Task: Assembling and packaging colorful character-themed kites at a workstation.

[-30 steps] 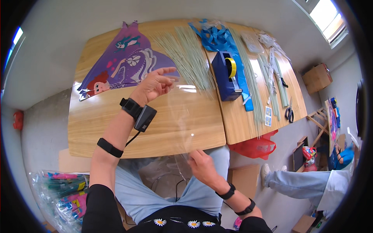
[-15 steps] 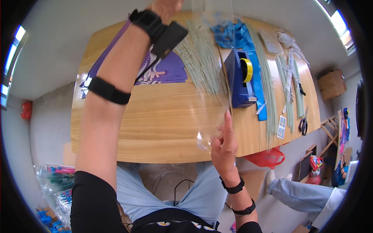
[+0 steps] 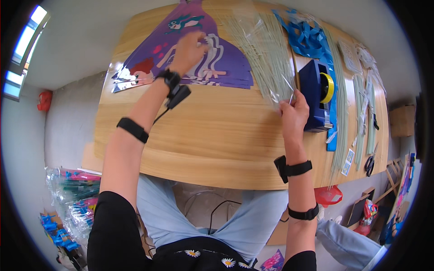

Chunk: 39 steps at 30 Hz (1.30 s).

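- right hand [image 3: 294, 113] pinches the clear sleeve [image 3: 275, 95] just left of the tape dispenser [image 3: 310, 92], long axis pointing away
- left hand [image 3: 187, 53]'s over the purple sheet [image 3: 233, 67], farther left, too blurry to tell its grip tbh

Left hand [image 3: 189, 52] reaches farther forward — right hand [image 3: 295, 111] nearer, partly curled.

On the table [image 3: 203, 122], clocked from its middle: at eleven o'clock, sheets [image 3: 231, 61]; at one, rods [image 3: 258, 56] beneath a plastic sleeve [image 3: 274, 93]; toward three, a tape dispenser [image 3: 312, 101], then ribbon [image 3: 311, 47], then more rods [image 3: 342, 104]; at four, scissors [image 3: 370, 165]. Beyond the edge at eight, wrapped packages [image 3: 77, 198].
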{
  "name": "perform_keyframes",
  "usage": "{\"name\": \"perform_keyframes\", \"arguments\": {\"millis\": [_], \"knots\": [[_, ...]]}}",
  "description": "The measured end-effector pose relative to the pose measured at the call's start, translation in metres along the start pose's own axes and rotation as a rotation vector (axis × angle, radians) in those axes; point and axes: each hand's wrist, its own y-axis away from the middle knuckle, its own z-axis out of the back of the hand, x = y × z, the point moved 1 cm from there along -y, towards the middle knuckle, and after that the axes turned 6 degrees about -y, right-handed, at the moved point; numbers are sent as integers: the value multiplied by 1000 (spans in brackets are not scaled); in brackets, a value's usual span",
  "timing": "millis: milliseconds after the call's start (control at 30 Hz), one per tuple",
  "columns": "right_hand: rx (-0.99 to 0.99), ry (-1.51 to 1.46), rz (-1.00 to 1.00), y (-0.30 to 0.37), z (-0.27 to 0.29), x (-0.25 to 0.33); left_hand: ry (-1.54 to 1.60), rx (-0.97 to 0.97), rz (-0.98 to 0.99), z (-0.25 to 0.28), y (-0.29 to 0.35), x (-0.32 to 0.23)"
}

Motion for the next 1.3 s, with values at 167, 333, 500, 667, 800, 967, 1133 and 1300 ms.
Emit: {"name": "perform_keyframes", "arguments": {"millis": [167,333,500,667,800,967,1133,1300], "knots": [[-57,-54,-36,-30,-10,-14,-36,51,-109,2,87,16],[-86,763,304,5,-18,19,-85,88,-90,13,86,15],[84,976,911,28,-47,28,-155,157,-94,15,81,14],[305,1163,817,-8,-73,9,-119,119,-119,9,78,18],[170,1314,782,-75,-65,11,-128,75,-111,8,76,22],[227,1456,647,-89,-58,59,-94,127,-86,9,72,15],[405,1033,1013,-41,-97,50,-111,173,-132,17,65,22],[433,819,1014,-23,-116,32,-57,209,-116,19,57,20]]}}
